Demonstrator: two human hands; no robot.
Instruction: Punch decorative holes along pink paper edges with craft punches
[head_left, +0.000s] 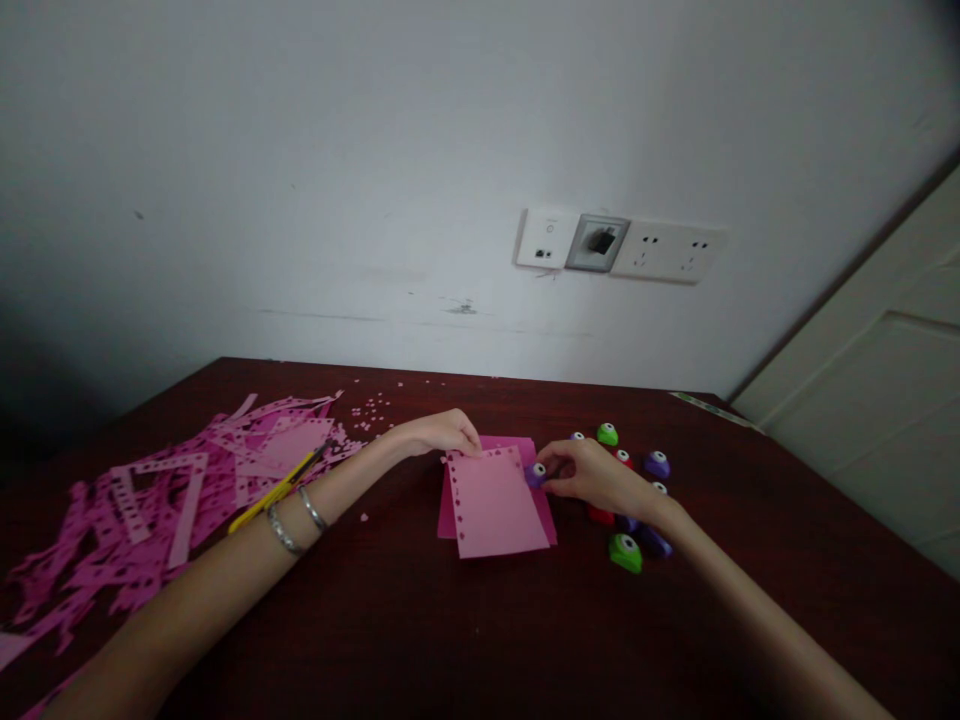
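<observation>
A light pink paper sheet [496,505] with punched holes along its top and left edges lies on darker pink sheets on the dark wooden table [420,630]. My left hand [442,435] pinches the sheet's top left corner. My right hand [589,478] grips a small purple paper punch [535,474] against the sheet's right edge. Two bracelets [296,520] ring my left wrist.
Several small punches in green [625,552], purple [657,464] and red lie right of the sheet. A heap of pink paper scraps [161,500] with a yellow utility knife [274,492] covers the table's left. Wall sockets [619,245] sit above; a door [877,390] stands at the right.
</observation>
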